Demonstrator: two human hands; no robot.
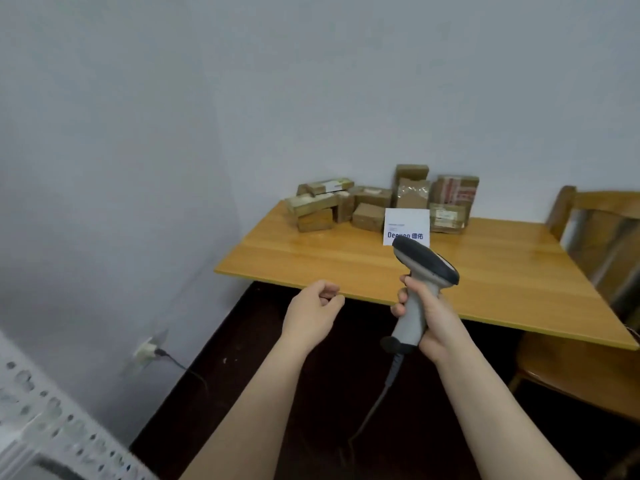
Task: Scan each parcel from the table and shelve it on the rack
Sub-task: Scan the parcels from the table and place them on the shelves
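The right hand (pixel 433 320) is closed firmly round the grey handle of a barcode scanner (pixel 426 261). Its dark head points forward toward the table, and its cable (pixel 375 400) hangs down to the dark floor. The left hand (pixel 313 313) is raised beside it, just in front of the table edge. Its fingers are loosely curled and it holds nothing. The parcels (pixel 372 197) are well apart from both hands. They are piled at the far side of the wooden table (pixel 311 258), close against the wall. They are small brown cardboard boxes of several shapes, some with pale labels, some wrapped in clear or red-printed tape. A few lie flat and a few stand upright or lean on each other. In front of them stands a white box (pixel 407 223) with blue print. I judge the parcels to be light and rather stiff, so one free hand should be enough. It is better to take hold across two opposite sides of a box from the top or the front of the pile, because the taped faces may be slippery and pulling a lower box could tip the others. A wooden chair (pixel 588 209) stands at the right of the table. The perforated metal rack (pixel 45 403) shows only at the lower left corner.
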